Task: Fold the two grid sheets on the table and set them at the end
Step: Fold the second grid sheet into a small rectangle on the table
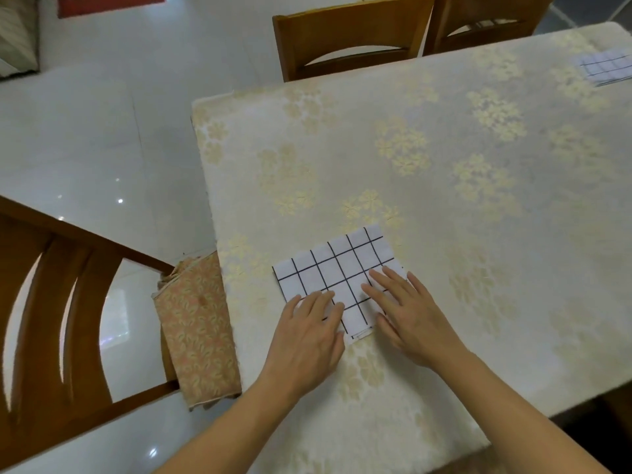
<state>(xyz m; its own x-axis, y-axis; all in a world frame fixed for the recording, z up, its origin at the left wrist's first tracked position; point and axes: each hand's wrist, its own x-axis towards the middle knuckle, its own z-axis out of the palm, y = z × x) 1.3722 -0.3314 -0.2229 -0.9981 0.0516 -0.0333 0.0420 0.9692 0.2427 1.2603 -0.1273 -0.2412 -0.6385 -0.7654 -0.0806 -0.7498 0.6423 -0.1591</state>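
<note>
left hand flat, fingers straight, pressing near grid sheet, lower middle | right hand flat on it too | second grid sheet folded, upper right; table

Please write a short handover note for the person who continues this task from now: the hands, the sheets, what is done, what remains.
Left hand and right hand: both flat, pressing the near grid sheet, which lies folded near the table's front.
Second grid sheet: folded, already at the far end.
Done: both sheets appear folded.
Left: perhaps one more fold, then carry the near sheet to the far end.
</note>
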